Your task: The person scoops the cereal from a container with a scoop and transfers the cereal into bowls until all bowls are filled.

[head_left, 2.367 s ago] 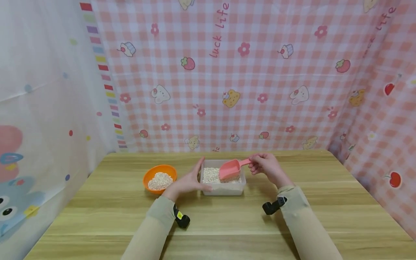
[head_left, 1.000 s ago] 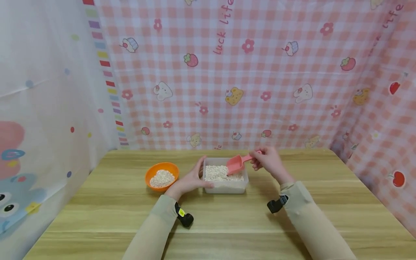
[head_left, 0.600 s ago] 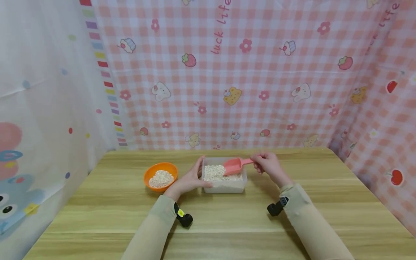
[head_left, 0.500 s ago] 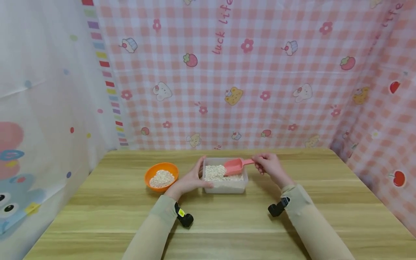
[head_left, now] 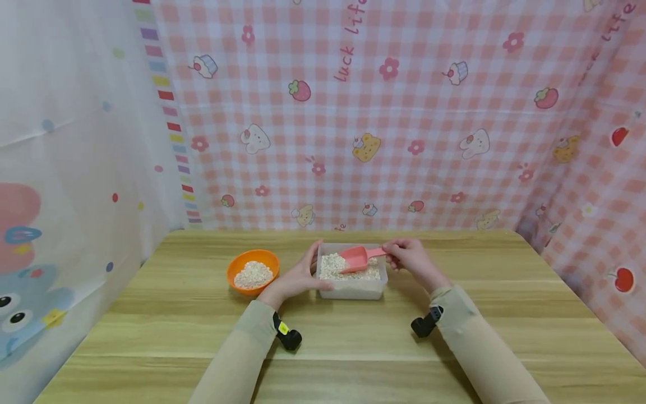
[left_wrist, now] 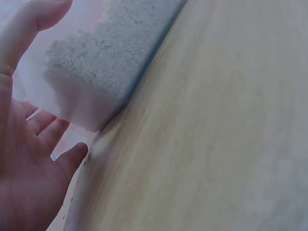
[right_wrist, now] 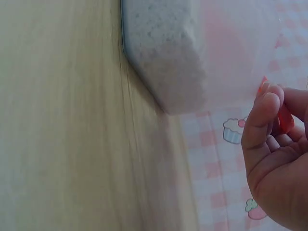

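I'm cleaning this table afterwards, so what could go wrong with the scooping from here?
1. The pink scoop is pinched only at its handle end by the right hand; tipped, it may spill grain onto the table.
2. The clear tub is steadied just by the left hand on one side, so a hard push might slide it.
3. The orange bowl already holds grain; a carry across the gap may drop some.
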A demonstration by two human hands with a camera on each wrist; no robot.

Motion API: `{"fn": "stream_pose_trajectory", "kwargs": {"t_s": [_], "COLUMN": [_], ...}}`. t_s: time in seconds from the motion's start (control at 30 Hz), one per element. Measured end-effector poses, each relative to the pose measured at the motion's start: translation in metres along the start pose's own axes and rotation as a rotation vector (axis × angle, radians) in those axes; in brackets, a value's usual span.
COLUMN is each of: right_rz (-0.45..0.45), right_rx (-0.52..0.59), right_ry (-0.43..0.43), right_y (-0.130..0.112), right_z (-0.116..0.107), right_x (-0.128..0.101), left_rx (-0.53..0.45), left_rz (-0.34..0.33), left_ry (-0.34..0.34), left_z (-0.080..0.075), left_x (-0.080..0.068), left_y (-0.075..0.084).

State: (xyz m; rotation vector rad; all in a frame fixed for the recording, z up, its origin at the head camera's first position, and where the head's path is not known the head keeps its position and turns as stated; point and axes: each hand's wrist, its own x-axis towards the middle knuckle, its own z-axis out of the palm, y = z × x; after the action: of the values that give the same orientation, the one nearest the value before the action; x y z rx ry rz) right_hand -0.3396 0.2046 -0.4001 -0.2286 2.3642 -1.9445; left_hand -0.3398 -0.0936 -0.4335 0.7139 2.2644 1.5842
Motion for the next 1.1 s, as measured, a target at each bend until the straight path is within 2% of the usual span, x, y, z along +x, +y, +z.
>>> {"fn": "stream_pose_trajectory", "kwargs": {"t_s": [0.37, 0.8, 1.1], "right_rz": [-0.018, 0.03, -0.002], "right_rx": [-0.085, -0.129, -0.207], "right_ry": [-0.015, -0.012, -0.039], "right_y": [-0.014, -0.025, -0.029], "right_z": [0.009, 0.02, 0.027], "right_x": [0.004, 0.006, 0.009], "left_rx": [-0.004, -0.017, -0.014], "left_rz": [-0.01, 0.004, -0.003], "left_ry": [0.013, -0.006, -0.004], "left_z": [0.001, 0.0, 0.001], "left_x": [-0.001, -0.002, -0.002], "left_y": [0.004, 0.004, 0.003]}}
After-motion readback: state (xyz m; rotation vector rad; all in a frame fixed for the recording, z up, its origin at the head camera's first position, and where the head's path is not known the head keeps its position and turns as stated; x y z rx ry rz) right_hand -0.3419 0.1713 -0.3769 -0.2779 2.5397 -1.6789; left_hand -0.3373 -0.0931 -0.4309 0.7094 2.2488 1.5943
